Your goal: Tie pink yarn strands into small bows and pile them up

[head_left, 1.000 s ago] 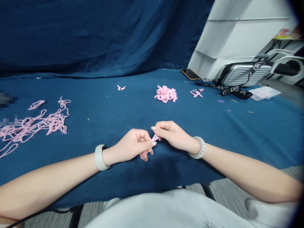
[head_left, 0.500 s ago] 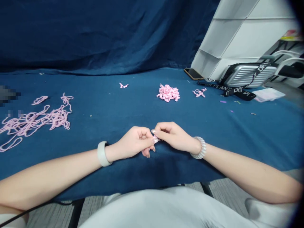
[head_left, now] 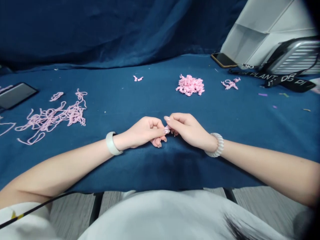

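Near the middle of the blue cloth, my left hand [head_left: 150,131] pinches a small piece of pink yarn [head_left: 167,127] between thumb and forefinger. My right hand [head_left: 186,128] grips the other end of that piece, its fingertips almost touching those of the left. Most of the yarn piece is hidden by the fingers. Beyond my hands sits a pile of pink yarn knots [head_left: 190,85]. Two small pink bits [head_left: 138,78] lie to the left of the pile, and a loose pink cluster [head_left: 230,84] to its right. Tangled pink yarn [head_left: 52,118] spreads out at the left.
A phone [head_left: 224,60] lies at the back right beside a white panel [head_left: 246,43]. Farther right are a silver case [head_left: 297,58] and a black lettered strap [head_left: 287,80]. A dark flat device [head_left: 17,95] rests at the left edge. Small scraps dot the blue cloth [head_left: 130,166].
The view has shifted, so the piles appear farther right and higher, and the flat device shows at the left. My fingertips are slightly farther apart, with more pink yarn visible between them.
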Motion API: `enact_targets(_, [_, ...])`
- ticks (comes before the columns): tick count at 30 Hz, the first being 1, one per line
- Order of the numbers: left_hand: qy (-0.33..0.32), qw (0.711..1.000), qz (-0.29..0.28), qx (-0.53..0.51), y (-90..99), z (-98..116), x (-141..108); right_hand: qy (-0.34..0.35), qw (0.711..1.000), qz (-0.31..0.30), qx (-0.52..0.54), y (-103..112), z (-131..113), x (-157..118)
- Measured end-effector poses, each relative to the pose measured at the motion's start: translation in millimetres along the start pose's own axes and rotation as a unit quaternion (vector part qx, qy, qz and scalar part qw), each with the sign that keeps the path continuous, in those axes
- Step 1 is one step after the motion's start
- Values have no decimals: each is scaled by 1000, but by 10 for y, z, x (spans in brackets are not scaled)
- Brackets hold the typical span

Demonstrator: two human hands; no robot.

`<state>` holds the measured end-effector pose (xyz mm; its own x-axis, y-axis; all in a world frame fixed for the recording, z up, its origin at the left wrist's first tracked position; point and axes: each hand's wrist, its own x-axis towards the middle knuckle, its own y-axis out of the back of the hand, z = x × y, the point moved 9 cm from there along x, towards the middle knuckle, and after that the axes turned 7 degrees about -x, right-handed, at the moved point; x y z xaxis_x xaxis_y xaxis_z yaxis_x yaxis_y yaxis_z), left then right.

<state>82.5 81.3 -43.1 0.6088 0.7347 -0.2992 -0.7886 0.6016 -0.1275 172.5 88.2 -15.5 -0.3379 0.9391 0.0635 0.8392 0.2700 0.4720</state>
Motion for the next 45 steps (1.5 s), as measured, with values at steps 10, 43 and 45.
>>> enact_targets(10, [22, 998, -47, 24, -36, 18, 32, 39, 994, -79, -62, -14, 46, 62])
enact_targets(43, [-89, 993, -27, 77, 195, 255, 401, 21, 994, -41, 98, 167, 215, 477])
enact_targets(45, [-88, 993, -20, 78, 204, 255, 397, 47, 996, -17, 71, 247, 202, 476])
